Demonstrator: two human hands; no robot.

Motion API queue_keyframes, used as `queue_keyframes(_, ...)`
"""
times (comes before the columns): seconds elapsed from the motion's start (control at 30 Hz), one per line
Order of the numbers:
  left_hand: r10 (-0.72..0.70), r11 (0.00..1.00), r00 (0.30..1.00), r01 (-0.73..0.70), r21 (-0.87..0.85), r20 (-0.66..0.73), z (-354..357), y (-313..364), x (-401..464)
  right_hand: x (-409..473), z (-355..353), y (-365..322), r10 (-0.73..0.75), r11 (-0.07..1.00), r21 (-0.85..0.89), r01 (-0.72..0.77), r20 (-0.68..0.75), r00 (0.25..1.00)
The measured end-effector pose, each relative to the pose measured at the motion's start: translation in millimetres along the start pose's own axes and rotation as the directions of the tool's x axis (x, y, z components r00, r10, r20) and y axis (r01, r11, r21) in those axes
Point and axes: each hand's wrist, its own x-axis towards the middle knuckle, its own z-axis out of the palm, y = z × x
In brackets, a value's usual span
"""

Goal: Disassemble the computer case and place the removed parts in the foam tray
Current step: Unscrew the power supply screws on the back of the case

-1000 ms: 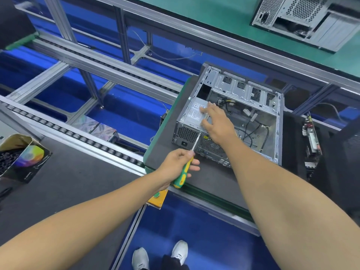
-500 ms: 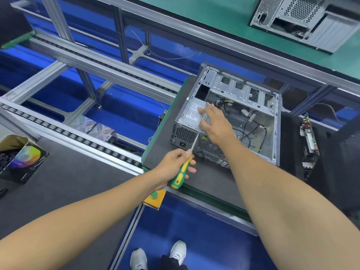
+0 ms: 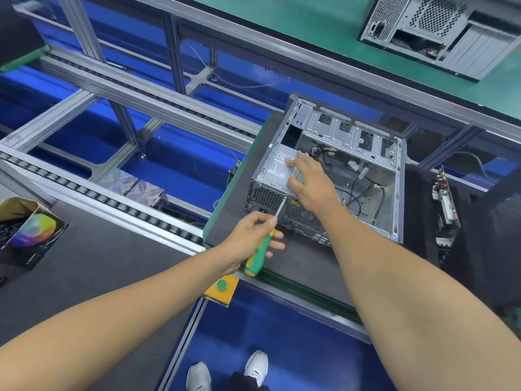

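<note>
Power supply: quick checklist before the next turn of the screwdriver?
1. Screwdriver gripped by left hand: ok.
2. Tip against the rear of the computer case, beside the power supply: ok.
3. Tip seated in a screw head: cannot tell, too small.
4. Right hand rests flat on the power supply, bracing it: ok.
5. Side panel off, cables exposed: ok.
6. Cables unplugged from the power supply: cannot tell.

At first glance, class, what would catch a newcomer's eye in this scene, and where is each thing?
The open computer case lies on the dark mat at centre, wires showing inside. The right hand rests on its power supply, while the left hand grips a green and yellow screwdriver at the case's rear. A second case sits on the green bench, top right.
</note>
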Motion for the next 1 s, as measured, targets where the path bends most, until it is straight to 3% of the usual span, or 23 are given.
queue_keyframes(0.13, -0.043, 0.999, 0.998, 0.042, 0.007, 0.039, -1.5, 4.3, -0.5, 0.2, -0.1, 0.4, 0.004, 1.000, -0.002, -0.004, -0.001, 1.000)
queue_keyframes(0.3, -0.001, 0.993, 1.000, -0.002, 0.122, 0.017, 6.2, 6.2, 2.1, -0.3, -1.8, -0.8, -0.001, 1.000, 0.008, 0.001, -0.007, 1.000)
queue_keyframes(0.63, -0.002, 0.998, 0.999, -0.002, 0.069, 0.051, 2.8, 9.1, 15.2, 1.5, 1.8, 1.7, -0.003, 1.000, -0.009, 0.003, -0.021, 1.000)
queue_keyframes(1.0, 0.006, 1.000, 0.994, -0.003, 0.020, -0.108, 34.9, 29.1, 44.8, 2.7, 2.0, 2.6, 0.007, 1.000, 0.004, -0.007, -0.015, 1.000)
